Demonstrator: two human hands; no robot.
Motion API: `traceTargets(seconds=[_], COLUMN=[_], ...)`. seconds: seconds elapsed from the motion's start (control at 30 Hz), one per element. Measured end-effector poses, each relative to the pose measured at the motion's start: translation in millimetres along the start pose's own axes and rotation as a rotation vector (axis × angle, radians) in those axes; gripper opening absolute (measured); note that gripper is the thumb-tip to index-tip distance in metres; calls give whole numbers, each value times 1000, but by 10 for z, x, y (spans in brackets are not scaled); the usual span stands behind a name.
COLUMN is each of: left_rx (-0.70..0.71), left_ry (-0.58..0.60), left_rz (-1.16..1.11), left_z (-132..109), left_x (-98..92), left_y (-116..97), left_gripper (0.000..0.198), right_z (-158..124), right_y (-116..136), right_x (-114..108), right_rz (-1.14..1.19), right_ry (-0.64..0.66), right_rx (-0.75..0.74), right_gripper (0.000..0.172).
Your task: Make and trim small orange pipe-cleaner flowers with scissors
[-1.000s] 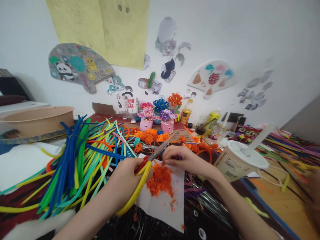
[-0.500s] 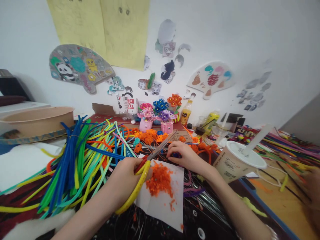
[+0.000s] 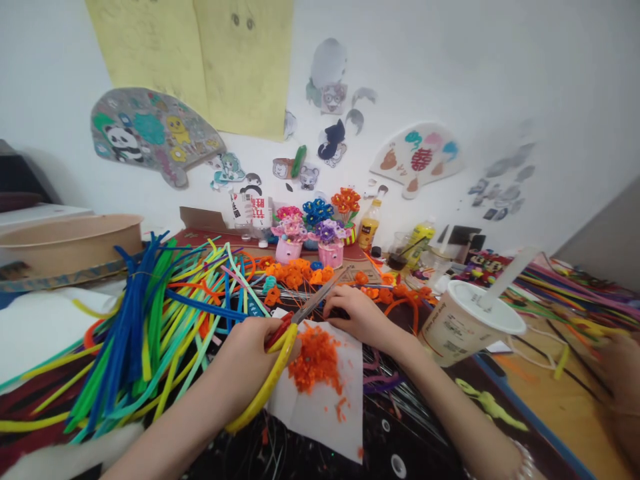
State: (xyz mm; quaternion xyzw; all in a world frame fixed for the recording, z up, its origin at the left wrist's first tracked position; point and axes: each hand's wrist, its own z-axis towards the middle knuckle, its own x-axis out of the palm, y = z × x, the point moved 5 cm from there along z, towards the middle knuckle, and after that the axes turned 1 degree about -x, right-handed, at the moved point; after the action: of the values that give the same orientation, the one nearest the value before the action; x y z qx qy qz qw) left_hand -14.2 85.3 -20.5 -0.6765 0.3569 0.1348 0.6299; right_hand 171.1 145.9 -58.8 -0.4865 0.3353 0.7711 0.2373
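My left hand (image 3: 253,353) is closed around a pair of scissors (image 3: 315,299) with red at the grip and a thick yellow loop below. The metal blades point up and right, towards my right hand. My right hand (image 3: 357,317) is curled, fingertips together beside the blades at the top of a white paper sheet (image 3: 345,427). Whatever it pinches is hidden or too small to make out. A pile of orange fuzzy clippings (image 3: 316,360) lies on the paper below both hands. Orange fuzzy flowers (image 3: 293,273) lie just behind the blades.
Bundled pipe cleaners (image 3: 133,333) spread across the left side. A lidded paper cup (image 3: 455,333) with a wide straw stands by my right forearm. Small flower pots (image 3: 331,255) and a juice bottle (image 3: 370,227) line the back. Another person's hand (image 3: 623,367) is at the right edge.
The whole view has shifted slightly left. My right hand has edged left, a little closer to the scissor blades. My left hand still holds the scissors in much the same pose.
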Motion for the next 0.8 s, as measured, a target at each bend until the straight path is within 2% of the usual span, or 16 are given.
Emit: traceTargets(seconds=[0.3, 0.53, 0.7, 0.8], left_rx=[7, -13, 13, 6], left_ry=[14, 27, -3, 5], left_rz=[-5, -31, -22, -15], left_z=[22, -2, 17, 39], left_x=[26, -5, -23, -4], left_y=[46, 29, 33, 71], left_gripper=[30, 32, 29, 30], right_z=[7, -55, -70, -69], right_y=[50, 53, 369, 483], right_x=[-7, -305, -375, -351], right_rz=[-24, 87, 425, 495], right_ry=[-21, -106, 37, 88], right_rx=[17, 57, -72, -111], right_gripper=[11, 13, 12, 13])
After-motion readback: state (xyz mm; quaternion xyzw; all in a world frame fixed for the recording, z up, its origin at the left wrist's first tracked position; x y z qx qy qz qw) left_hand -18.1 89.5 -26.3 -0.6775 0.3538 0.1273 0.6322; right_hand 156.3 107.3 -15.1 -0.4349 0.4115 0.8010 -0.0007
